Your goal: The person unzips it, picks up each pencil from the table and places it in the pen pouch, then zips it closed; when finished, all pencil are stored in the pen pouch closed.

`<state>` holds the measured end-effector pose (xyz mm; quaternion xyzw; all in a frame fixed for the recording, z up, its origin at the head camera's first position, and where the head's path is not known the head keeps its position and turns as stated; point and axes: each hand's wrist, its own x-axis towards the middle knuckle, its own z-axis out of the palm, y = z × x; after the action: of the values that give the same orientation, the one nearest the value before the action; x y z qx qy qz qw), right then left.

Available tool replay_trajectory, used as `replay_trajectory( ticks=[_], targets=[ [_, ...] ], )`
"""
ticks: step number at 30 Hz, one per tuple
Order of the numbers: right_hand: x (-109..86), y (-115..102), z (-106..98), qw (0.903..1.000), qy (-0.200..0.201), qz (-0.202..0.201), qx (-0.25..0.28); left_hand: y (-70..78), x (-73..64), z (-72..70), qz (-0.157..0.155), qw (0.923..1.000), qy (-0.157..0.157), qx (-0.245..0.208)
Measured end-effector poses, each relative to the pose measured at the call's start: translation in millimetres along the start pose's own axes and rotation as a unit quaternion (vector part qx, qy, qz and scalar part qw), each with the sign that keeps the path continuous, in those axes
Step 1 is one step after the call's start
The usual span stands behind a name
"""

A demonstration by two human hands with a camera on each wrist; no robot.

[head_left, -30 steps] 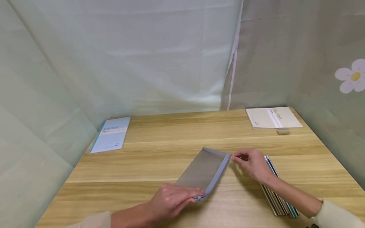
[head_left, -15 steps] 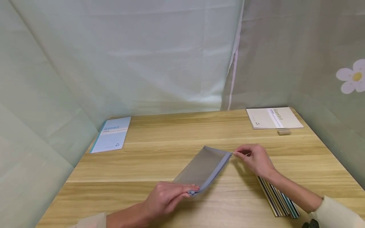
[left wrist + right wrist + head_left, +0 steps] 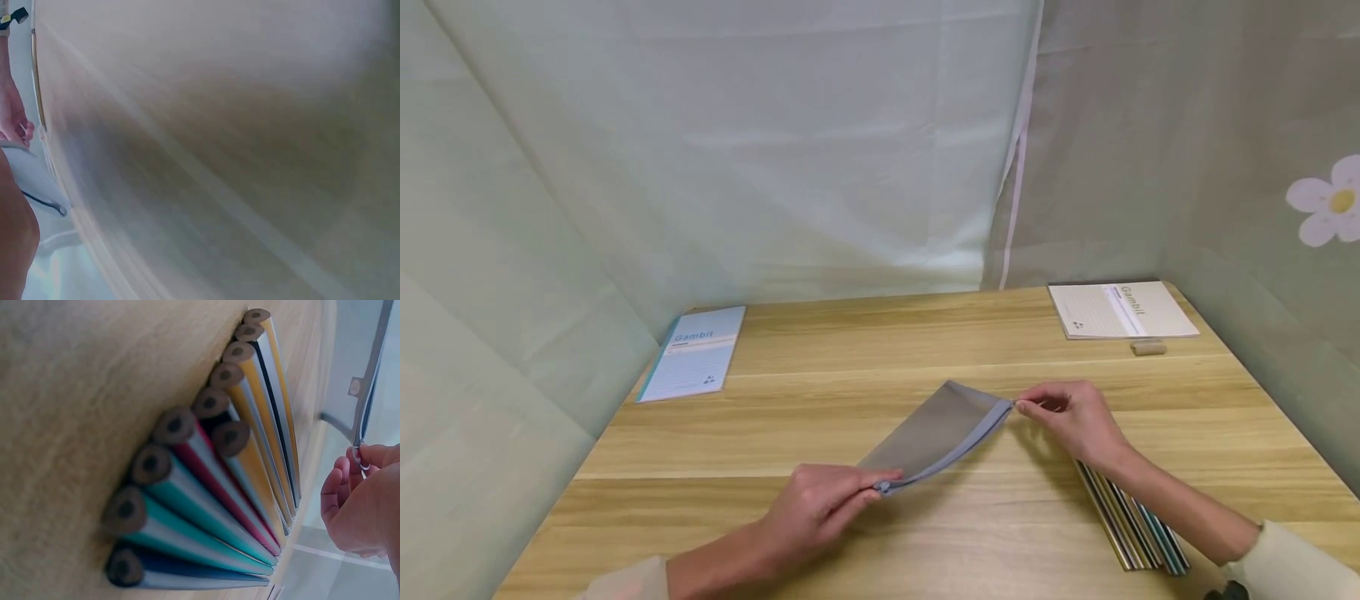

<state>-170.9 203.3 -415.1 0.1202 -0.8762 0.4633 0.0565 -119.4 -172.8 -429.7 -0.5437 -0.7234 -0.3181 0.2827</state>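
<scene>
A grey mesh zip pouch (image 3: 917,433) is held tilted above the table, its blue-grey zip edge facing the person and bowing slightly. My left hand (image 3: 816,504) grips the near left corner between thumb and fingers. At the far right corner, my right hand (image 3: 1071,421) pinches the end of the zip edge. In the right wrist view, a small ring or pull shows at the fingertips of the right hand (image 3: 369,503). Beneath the right forearm lies a row of pencils (image 3: 1120,517), partly hidden. Unsharpened ends of these pencils (image 3: 212,400) show yellow, teal, red and dark blue barrels.
A light blue notebook (image 3: 692,354) lies at the table's back left. At the back right is a cream notebook (image 3: 1086,312), with a small brownish cylinder (image 3: 1147,347) just in front of it. Pale curtains (image 3: 820,150) surround the wooden table (image 3: 775,417).
My left hand has moved left and away from the person, bringing the pouch's near corner with it. The right hand has shifted slightly right. The zip edge now lies at a flatter angle.
</scene>
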Motion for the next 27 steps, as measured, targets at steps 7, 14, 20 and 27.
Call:
replay_trajectory(
  ticks=[7,14,20,27],
  targets=[
    [0.1,1,0,1.0000,0.003,-0.006,0.000,-8.5,-10.9,-2.8,-0.014,0.9994,-0.031,0.008],
    [-0.6,1,1,1.0000,0.008,-0.002,0.001,-16.8,-18.9,-5.5,-0.035,0.9939,-0.101,0.027],
    [-0.7,2,2,0.9999,0.011,0.001,-0.003,-18.7,-11.0,-2.1,-0.114,0.9789,-0.161,0.053],
    [0.2,2,2,0.9999,0.009,0.004,-0.002,-14.4,10.6,8.1,-0.232,0.9416,-0.231,0.079]
  ],
)
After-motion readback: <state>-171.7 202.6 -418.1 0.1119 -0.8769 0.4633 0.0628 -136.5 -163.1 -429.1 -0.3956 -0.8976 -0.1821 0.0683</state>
